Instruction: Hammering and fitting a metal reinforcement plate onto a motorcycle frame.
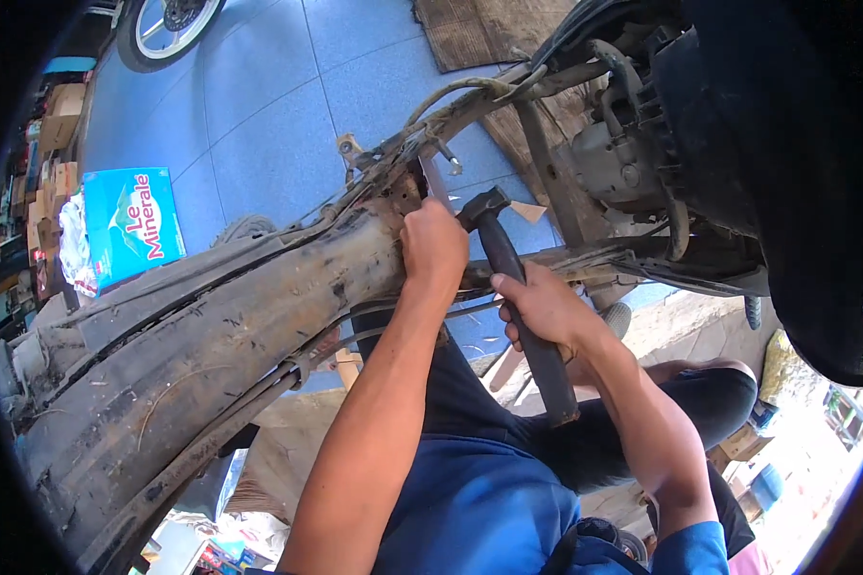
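Observation:
My right hand (545,311) is wrapped round the black handle of a hammer (532,331). The hammer's dark head is up beside my left fist, a small gap from the knuckles. My left hand (433,244) is closed at a joint of the dirty motorcycle frame (297,278). Above its fingers sticks out a flat metal strip (433,180), which it grips; the strip's lower end is hidden by the fist and frame. Cables and wires (451,91) run along the frame around that joint.
At right is the engine (618,163), with a large black part (777,192) beyond it. A blue box (134,228) stands left on the blue tiled floor (268,105). Flattened cardboard (460,34) lies at the top, and a wheel (168,29) at top left.

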`<control>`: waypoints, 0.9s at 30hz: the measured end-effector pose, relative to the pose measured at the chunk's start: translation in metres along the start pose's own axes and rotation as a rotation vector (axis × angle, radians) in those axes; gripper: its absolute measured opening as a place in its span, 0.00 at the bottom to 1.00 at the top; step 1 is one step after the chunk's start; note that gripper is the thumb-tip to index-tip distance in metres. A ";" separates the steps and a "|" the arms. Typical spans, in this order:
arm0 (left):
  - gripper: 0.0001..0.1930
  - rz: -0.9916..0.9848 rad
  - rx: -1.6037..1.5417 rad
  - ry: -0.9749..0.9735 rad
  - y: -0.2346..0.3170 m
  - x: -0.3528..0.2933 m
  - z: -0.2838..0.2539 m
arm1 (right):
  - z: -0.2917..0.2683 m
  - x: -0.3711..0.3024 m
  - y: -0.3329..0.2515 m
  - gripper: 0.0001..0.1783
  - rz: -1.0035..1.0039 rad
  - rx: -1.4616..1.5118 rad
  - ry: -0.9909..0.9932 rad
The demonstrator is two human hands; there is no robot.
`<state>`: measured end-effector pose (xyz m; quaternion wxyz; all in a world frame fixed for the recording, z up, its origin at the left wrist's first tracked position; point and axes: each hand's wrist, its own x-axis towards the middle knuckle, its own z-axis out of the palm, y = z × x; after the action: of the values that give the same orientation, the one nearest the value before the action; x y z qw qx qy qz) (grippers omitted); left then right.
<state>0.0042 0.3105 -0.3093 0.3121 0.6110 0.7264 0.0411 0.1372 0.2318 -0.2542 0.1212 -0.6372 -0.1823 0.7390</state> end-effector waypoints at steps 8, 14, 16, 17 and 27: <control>0.11 -0.105 0.084 -0.118 -0.002 0.017 -0.002 | 0.003 0.007 -0.004 0.16 -0.055 0.095 -0.007; 0.11 -0.153 0.091 -0.200 0.013 0.013 -0.016 | -0.004 0.008 -0.002 0.15 -0.043 0.164 -0.072; 0.11 -0.153 0.076 -0.178 0.003 0.020 -0.007 | -0.005 0.010 0.002 0.15 -0.057 0.158 -0.095; 0.11 -0.148 0.066 -0.157 0.002 0.023 -0.007 | -0.005 0.011 0.002 0.15 -0.074 0.157 -0.115; 0.11 -0.163 0.093 -0.196 0.003 0.023 -0.007 | 0.004 0.021 -0.003 0.18 0.017 0.242 -0.048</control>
<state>0.0017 0.3344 -0.3119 0.3550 0.5648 0.7408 -0.0782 0.1296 0.2431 -0.2712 0.1866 -0.6015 -0.0895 0.7716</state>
